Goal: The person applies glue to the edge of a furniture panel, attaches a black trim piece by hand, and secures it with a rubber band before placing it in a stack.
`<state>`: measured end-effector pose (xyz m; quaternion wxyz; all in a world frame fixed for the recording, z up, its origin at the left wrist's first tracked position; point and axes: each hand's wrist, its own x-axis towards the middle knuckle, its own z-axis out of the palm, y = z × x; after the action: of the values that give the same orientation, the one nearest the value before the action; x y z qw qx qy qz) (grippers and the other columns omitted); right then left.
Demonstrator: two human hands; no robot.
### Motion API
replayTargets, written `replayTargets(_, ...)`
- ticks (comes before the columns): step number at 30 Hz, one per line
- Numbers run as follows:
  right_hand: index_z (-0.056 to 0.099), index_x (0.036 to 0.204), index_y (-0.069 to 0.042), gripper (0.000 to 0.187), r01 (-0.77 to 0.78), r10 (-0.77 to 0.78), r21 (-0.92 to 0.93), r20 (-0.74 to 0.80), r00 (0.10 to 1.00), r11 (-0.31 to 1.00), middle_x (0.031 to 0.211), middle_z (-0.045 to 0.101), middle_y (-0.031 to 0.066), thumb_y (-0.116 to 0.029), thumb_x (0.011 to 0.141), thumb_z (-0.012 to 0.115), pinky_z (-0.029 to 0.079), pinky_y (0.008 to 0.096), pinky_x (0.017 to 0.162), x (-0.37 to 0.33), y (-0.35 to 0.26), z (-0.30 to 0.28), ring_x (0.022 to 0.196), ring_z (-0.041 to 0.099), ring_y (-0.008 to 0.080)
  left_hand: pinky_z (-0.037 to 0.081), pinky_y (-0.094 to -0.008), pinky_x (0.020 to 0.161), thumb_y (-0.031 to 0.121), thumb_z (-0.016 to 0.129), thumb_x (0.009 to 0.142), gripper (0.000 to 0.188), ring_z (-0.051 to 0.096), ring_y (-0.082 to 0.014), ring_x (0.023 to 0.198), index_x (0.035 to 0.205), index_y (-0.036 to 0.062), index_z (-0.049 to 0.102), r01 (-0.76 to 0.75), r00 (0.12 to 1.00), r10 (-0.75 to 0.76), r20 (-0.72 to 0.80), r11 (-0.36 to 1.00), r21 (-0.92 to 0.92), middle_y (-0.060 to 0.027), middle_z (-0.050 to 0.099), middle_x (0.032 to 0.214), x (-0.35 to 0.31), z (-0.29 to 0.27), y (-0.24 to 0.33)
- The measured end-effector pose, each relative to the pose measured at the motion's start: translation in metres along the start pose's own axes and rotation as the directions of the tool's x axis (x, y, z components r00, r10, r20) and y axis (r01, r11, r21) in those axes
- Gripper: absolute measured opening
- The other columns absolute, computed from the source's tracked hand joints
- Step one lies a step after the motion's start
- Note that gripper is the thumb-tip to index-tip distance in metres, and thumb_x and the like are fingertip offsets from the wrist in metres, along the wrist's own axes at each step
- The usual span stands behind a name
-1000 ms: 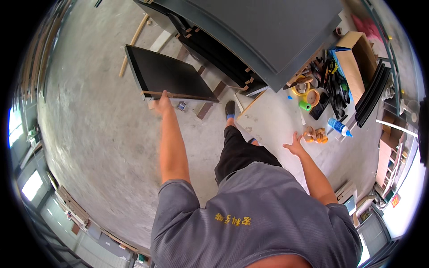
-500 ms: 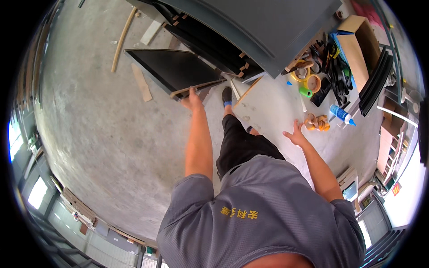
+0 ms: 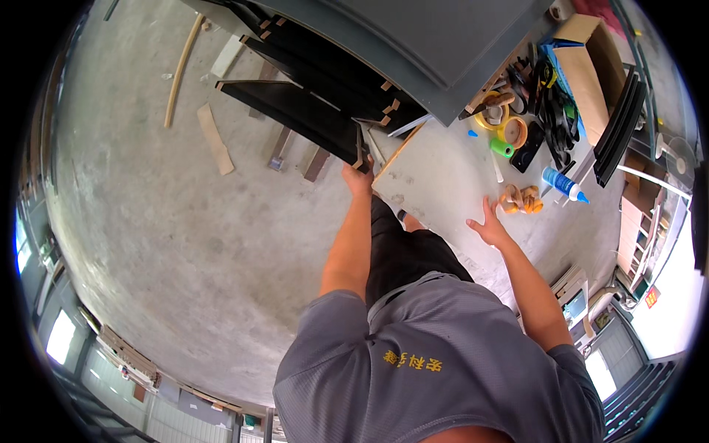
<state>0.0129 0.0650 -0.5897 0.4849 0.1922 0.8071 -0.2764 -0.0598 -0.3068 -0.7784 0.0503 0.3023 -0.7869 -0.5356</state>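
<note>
My left hand (image 3: 358,179) grips the near corner of a long black panel (image 3: 295,114) with a raised edge. The panel stands tilted on its edge beside a large dark grey cabinet (image 3: 473,52), roughly in line with another black panel (image 3: 317,74) closer to the cabinet. My fingers on its underside are partly hidden. My right hand (image 3: 490,227) hangs free with fingers spread, holding nothing. Nearest to it lies a crumpled orange-and-tan bundle (image 3: 521,199), perhaps gloves; I cannot tell whether they touch.
At right are yellow tape rolls (image 3: 511,131), a green roll (image 3: 502,148), a blue-and-white bottle (image 3: 565,184), black straps (image 3: 559,122) and an open cardboard box (image 3: 591,74). Wood strips (image 3: 214,139) and short blocks (image 3: 279,148) lie on the concrete floor at left.
My left hand has moved right and slightly nearer with the black panel, which has turned more onto its edge. Floor blocks beneath it now show. My right hand has hardly moved.
</note>
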Motion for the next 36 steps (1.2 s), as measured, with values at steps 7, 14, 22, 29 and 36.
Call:
replayTargets(7, -0.008, 0.161, -0.004, 0.118, -0.035, 0.035, -0.026, -0.012, 0.999, 0.999, 0.158, -0.019, 0.0430, -0.052, 0.090, 0.073, 0.018, 0.0453, 0.125, 0.000, -0.008, 0.001, 0.154, -0.001, 0.0469, 0.056, -0.0422, 0.084, 0.012, 0.081, 0.078, 0.115, 0.070, -0.0387, 0.104, 0.162, 0.0119, 0.003, 0.089, 0.964, -0.121, 0.235, 0.986, 0.141, -0.0236, 0.064, 0.132, 0.033, 0.020, 0.033)
replayTargets(14, -0.008, 0.162, -0.005, 0.120, -0.045, 0.045, -0.011, 0.011, 0.999, 0.999, 0.157, -0.021, 0.0425, -0.053, 0.088, 0.073, 0.027, 0.0442, 0.121, 0.006, 0.009, 0.005, 0.153, 0.008, 0.0493, 0.055, -0.0395, 0.094, -0.004, 0.070, 0.075, 0.121, 0.067, -0.0336, 0.115, 0.164, 0.0200, -0.008, 0.021, 0.924, -0.065, 0.378, 0.993, 0.119, -0.0208, 0.057, 0.146, 0.060, 0.011, 0.054)
replayTargets(22, 0.054, 0.142, -0.005, 0.053, -0.048, 0.140, 0.228, -0.408, 0.902, 0.972, 0.141, 0.057, 0.0242, -0.024, 0.095, 0.069, 0.056, 0.0372, 0.091, -0.003, -0.039, -0.023, 0.121, 0.064, 0.0333, 0.053, -0.0325, 0.089, -0.001, 0.061, 0.093, 0.041, 0.066, -0.0227, 0.101, 0.133, -0.0013, 0.055, -0.166, 0.980, 0.197, 0.040, 0.905, -0.392, -0.0131, 0.067, 0.115, 0.129, -0.047, 0.221)
replayTargets(29, 0.048, 0.145, 0.000, 0.053, 0.727, -0.371, 0.167, -0.771, 0.517, 0.666, 0.139, 0.058, 0.0184, -0.015, 0.097, 0.065, 0.044, 0.0369, 0.108, 0.018, -0.241, -0.085, 0.132, 0.055, 0.0239, 0.036, -0.0464, 0.117, 0.025, 0.068, 0.091, 0.063, 0.042, -0.0395, 0.141, 0.145, -0.0007, 0.049, -0.487, 0.784, 0.617, -0.067, 0.679, 0.550, -0.0245, 0.050, 0.145, 0.355, -0.060, 0.382)
replayTargets(36, 0.024, 0.158, 0.005, 0.095, 0.511, -0.102, 0.666, -0.552, 0.827, 0.543, 0.159, 0.036, 0.0283, -0.043, 0.091, 0.070, 0.033, 0.0383, 0.118, 0.064, -0.332, -0.118, 0.147, 0.037, 0.0359, 0.046, -0.0499, 0.106, 0.040, 0.072, 0.085, 0.061, 0.057, -0.0424, 0.124, 0.128, -0.0028, 0.061, -0.433, 0.895, 0.363, 0.258, 0.577, 0.692, -0.0259, 0.063, 0.127, 0.417, -0.062, 0.394)
